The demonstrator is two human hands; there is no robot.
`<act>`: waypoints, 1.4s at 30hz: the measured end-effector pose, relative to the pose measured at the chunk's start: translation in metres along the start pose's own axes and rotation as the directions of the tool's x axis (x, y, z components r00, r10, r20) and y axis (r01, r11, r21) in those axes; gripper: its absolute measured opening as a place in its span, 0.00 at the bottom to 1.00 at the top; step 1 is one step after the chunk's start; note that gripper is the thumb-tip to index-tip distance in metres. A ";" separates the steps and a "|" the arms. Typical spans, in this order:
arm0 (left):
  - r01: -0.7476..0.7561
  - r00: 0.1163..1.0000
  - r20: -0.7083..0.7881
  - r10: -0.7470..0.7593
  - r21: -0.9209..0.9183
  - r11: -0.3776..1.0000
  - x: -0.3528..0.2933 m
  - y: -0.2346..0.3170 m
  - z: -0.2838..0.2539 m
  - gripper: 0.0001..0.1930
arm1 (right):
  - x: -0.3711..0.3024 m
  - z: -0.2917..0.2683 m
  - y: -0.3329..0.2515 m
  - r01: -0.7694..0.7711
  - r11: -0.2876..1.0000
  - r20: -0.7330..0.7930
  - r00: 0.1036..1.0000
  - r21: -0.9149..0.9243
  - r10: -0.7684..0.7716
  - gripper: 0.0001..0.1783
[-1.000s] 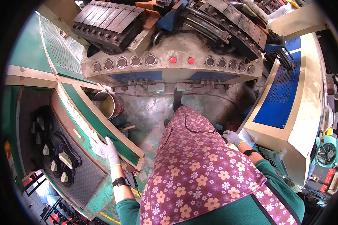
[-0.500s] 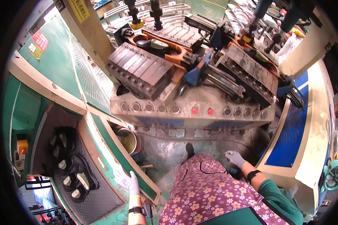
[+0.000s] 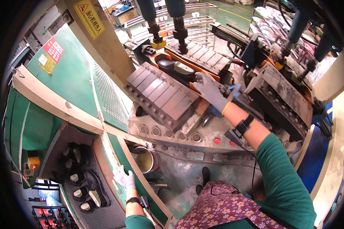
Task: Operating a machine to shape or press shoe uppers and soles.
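My right hand, in a light grey glove, reaches over the left station of the press. Its slightly spread fingertips are at the right end of a black shoe with a pale sole patch; I cannot tell whether they touch it. The shoe lies between orange side pieces, behind a slatted metal block. My left hand, gloved too, is open on the green ledge beside the conveyor, thumb apart. On the dark conveyor belt lie several black shoes.
Blue press cylinders hang above the left station. A second slatted block stands at the right. Along the front panel run round sockets and red buttons. A bucket sits on the floor beside the conveyor.
My right hand has risen from beside my apron, forward to the shoe in the left station. The left hand stays by the ledge. The view has shifted, so the press appears lower and further right.
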State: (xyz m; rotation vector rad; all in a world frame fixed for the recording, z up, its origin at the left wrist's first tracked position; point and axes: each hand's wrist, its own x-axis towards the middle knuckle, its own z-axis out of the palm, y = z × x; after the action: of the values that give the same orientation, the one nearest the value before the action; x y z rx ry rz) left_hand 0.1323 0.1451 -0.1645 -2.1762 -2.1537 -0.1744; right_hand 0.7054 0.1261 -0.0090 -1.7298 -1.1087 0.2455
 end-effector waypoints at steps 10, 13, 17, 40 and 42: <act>-0.029 0.999 -0.022 0.028 -0.015 0.999 0.002 0.007 0.003 0.30 | 0.131 0.057 0.108 -0.294 0.943 0.322 0.887 -0.157 0.331 0.39; -0.003 1.000 -0.018 0.003 -0.004 1.000 0.004 0.007 0.003 0.31 | 0.144 0.066 0.116 -0.232 0.967 0.384 0.887 -0.108 0.256 0.34; 0.058 0.997 0.050 -0.060 0.023 0.998 0.000 -0.001 -0.003 0.32 | 0.136 0.077 0.088 -0.104 0.976 0.410 0.895 -0.191 0.176 0.34; -0.041 0.919 -0.371 -0.138 -0.435 0.899 -0.011 -0.017 -0.032 0.18 | -0.037 -0.033 -0.071 -0.586 0.619 0.546 0.788 0.523 0.284 0.22; -0.007 0.926 -0.218 -0.307 -0.824 0.567 -0.013 -0.017 -0.011 0.22 | -0.079 -0.019 -0.070 -0.436 0.684 0.345 0.897 0.585 0.277 0.22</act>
State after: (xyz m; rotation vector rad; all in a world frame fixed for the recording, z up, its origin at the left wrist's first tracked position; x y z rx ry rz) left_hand 0.1144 0.1311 -0.1562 -1.9983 -2.2672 -1.7580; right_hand 0.6343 0.0566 0.0322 -1.2676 -0.6885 0.9913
